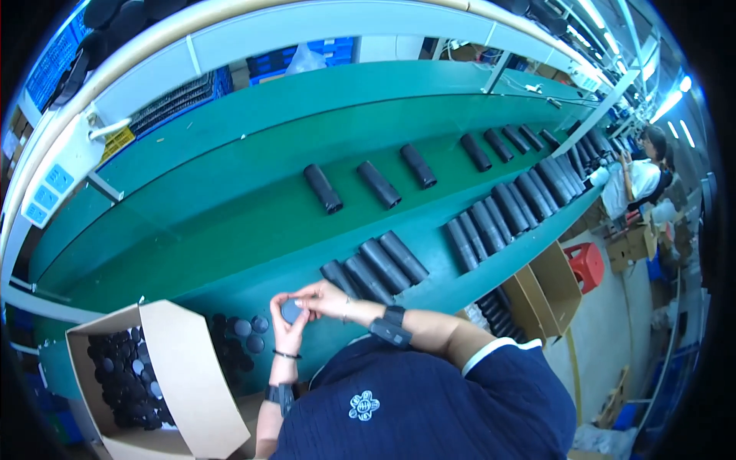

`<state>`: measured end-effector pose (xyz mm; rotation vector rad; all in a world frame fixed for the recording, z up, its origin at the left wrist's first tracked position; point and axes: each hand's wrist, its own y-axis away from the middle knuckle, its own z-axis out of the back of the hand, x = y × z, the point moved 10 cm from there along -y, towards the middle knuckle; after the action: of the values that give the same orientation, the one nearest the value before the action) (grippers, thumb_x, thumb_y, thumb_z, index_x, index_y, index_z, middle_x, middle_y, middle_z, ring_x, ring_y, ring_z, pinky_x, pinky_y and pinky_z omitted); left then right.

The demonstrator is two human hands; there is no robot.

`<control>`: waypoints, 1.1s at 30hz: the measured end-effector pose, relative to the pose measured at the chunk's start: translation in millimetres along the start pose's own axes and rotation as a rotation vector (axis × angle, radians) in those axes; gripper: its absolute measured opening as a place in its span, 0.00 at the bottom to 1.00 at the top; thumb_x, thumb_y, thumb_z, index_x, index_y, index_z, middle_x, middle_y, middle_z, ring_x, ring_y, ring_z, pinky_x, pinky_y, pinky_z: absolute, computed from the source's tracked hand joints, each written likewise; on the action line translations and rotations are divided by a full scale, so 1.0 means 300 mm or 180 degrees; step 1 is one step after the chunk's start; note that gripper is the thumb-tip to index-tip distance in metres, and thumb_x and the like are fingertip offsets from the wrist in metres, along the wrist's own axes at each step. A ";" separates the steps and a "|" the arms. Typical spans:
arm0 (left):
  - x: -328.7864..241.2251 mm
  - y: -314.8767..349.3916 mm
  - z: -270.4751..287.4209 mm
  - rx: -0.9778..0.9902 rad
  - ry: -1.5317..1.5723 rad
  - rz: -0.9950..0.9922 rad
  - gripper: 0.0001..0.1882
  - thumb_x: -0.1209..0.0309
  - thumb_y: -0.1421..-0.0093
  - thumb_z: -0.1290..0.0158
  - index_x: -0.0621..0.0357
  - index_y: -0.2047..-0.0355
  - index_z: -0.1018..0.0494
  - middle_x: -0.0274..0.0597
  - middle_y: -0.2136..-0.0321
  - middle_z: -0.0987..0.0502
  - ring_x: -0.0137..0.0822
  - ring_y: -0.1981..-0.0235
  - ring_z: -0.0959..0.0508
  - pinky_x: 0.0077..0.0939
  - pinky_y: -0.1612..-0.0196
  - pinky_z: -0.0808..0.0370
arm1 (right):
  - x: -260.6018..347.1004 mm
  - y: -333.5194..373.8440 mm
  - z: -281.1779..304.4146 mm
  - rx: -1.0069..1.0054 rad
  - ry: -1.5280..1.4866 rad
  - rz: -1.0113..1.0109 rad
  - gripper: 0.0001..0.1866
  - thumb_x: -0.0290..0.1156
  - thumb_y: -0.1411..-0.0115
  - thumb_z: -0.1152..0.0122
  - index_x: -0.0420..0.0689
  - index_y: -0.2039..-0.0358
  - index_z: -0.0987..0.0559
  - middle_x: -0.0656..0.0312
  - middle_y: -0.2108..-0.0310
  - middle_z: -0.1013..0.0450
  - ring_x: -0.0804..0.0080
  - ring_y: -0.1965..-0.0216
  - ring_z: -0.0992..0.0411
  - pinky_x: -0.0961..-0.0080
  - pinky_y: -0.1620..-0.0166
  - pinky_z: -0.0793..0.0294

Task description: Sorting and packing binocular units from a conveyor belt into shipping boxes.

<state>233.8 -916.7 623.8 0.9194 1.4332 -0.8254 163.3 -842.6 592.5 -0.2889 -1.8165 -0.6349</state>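
Note:
Both hands meet over the near side of the green bench. My left hand curls its fingers around the edge of a round dark disc. From the other side, my right hand grips the same disc with thumb and fingers. Left of them, several similar black discs lie loose on the bench. Just beyond my right hand rests a small group of black tubes side by side, the leftmost partly covered by that hand.
An open cardboard box of black discs stands at the left. Spaced black tubes lie along the green belt. A long row of tubes lines the right bench edge. Beyond are a red stool and a seated person.

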 end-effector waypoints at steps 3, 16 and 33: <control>0.002 -0.042 0.052 -0.0091 -0.0535 -0.0368 0.31 0.70 0.49 0.40 0.61 0.49 0.44 0.43 0.54 0.39 0.35 0.50 0.37 0.28 0.45 0.40 | 0.026 -0.040 0.007 0.0141 -0.0243 -0.0208 0.14 0.32 0.41 0.43 0.43 0.55 0.23 0.64 0.76 0.24 0.81 0.79 0.27 0.84 0.76 0.27; -0.104 -0.070 -0.094 0.1191 0.1756 0.0125 0.30 0.81 0.53 0.40 0.56 0.50 0.39 0.45 0.50 0.34 0.38 0.46 0.33 0.35 0.45 0.33 | 0.025 0.139 0.046 0.0714 0.1231 0.0188 0.44 0.23 0.57 0.32 0.39 0.40 0.44 0.59 0.49 0.36 0.73 0.48 0.37 0.74 0.44 0.39; 0.389 -0.287 -0.239 0.0479 -0.0400 0.0666 0.46 0.70 0.59 0.33 0.68 0.44 0.48 0.52 0.53 0.32 0.41 0.51 0.30 0.32 0.48 0.33 | 0.242 -0.371 0.593 -0.1254 0.2288 0.0304 0.33 0.37 0.48 0.38 0.47 0.46 0.44 0.53 0.67 0.29 0.64 0.67 0.29 0.69 0.62 0.30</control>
<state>124.3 -882.0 510.0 1.0921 1.1562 -0.8261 -58.6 -844.2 590.1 -0.3503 -0.9808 -0.8912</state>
